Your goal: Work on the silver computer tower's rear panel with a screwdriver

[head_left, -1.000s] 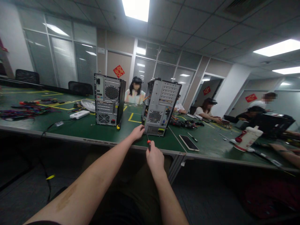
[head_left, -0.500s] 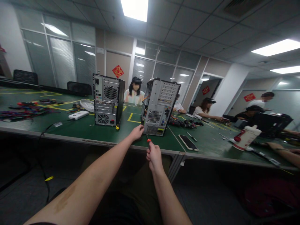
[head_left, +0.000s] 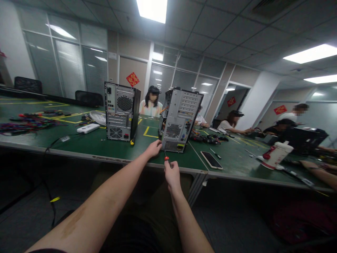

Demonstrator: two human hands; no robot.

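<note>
In the head view, a grey metal computer case [head_left: 176,119] stands upright on the table with its back panel towards me and its left side open. My left hand [head_left: 154,148] has its fingers curled at the case's lower left edge; their tips are partly hidden. A screwdriver [head_left: 166,159] with a red collar sits in my right hand [head_left: 172,174], fingers wrapped round its handle. Its thin shaft points up at the bottom left corner of the back panel. Whether the tip is seated on a screw is too small to tell.
To the left stands a second computer case [head_left: 119,112], a yellow-ended tool [head_left: 132,142] by its base. A white power strip [head_left: 88,128] and bundled cables [head_left: 26,126] lie further left. On the right are a phone [head_left: 211,160], a pen-like tool [head_left: 215,153], a white cup [head_left: 277,155] and co-workers.
My right hand has turned about the screwdriver handle, its fingers now placed differently, and the collar has shifted slightly left. The left hand and the case have stayed put.
</note>
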